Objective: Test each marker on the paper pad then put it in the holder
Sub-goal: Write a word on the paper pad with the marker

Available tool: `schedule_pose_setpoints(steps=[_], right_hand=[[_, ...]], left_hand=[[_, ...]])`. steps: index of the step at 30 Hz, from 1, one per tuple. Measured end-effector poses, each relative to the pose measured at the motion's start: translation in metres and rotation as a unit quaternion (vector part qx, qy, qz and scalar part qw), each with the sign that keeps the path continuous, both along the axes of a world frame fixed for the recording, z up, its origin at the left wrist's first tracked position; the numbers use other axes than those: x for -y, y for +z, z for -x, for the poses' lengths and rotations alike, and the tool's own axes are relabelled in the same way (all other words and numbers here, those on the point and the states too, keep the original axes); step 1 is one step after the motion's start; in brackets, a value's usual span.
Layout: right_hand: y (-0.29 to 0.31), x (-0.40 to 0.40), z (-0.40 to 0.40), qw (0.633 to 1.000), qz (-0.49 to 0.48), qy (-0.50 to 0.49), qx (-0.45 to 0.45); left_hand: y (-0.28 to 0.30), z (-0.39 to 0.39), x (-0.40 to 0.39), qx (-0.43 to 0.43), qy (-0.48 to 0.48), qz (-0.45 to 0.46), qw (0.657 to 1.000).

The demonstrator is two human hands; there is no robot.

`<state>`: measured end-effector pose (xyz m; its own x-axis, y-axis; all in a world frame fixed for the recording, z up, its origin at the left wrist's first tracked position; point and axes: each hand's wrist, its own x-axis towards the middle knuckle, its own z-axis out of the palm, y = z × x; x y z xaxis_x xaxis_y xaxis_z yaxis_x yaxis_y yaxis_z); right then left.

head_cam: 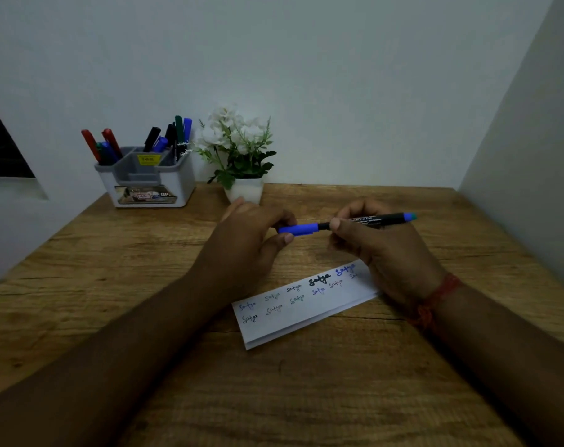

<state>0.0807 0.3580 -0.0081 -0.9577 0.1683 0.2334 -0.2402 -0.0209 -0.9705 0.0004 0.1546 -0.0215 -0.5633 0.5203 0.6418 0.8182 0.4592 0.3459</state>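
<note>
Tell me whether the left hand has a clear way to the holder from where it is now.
Probably yes. The left hand grips the marker's blue cap, and only bare table lies between it and the holder at the back left. The flower pot stands off that line.

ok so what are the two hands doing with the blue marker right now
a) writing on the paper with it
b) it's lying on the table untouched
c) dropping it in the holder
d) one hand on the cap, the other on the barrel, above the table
d: the left hand pinches the blue cap while the right hand grips the marker by its black barrel, above the paper pad and away from the holder.
</note>
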Motion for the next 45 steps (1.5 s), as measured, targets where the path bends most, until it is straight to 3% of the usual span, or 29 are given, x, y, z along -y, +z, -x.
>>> schedule_pose_setpoints(steps=[3,10,15,20,23,26,33,35,40,45], right_hand=[[0.001,0.002,-0.001,0.999,-0.038,-0.016,0.004],[0.000,0.017,0.002,0.999,0.038,-0.006,0.003],[0.001,0.019,0.005,0.999,0.010,-0.036,0.010],[0.014,0.024,0.007,0.996,0.041,-0.044,0.071],[0.020,0.029,0.007,0.991,-0.054,-0.018,0.119],[0.029,0.040,0.012,0.971,-0.177,0.010,0.163],[0.048,0.082,0.057,0.931,-0.341,0.053,0.116],[0.058,0.100,0.073,0.907,-0.416,0.028,0.067],[0.094,0.153,0.127,0.803,-0.588,-0.041,-0.086],[0.121,0.198,0.198,0.688,-0.712,-0.075,-0.120]], left_hand=[[0.002,-0.003,-0.002,-0.014,-0.004,0.004,1.000],[0.007,-0.009,-0.003,-0.035,0.030,-0.018,0.999],[0.008,-0.009,-0.008,-0.020,0.034,-0.002,0.999],[0.004,-0.001,-0.003,-0.051,0.074,0.104,0.990],[0.004,0.011,0.014,-0.015,0.152,0.188,0.970],[0.012,0.022,0.027,0.037,0.201,0.217,0.954],[0.024,0.039,0.101,0.053,0.287,0.264,0.919],[0.017,0.044,0.127,0.045,0.316,0.279,0.906],[-0.006,0.044,0.159,0.061,0.342,0.264,0.900],[-0.012,0.050,0.158,0.062,0.329,0.251,0.908]])
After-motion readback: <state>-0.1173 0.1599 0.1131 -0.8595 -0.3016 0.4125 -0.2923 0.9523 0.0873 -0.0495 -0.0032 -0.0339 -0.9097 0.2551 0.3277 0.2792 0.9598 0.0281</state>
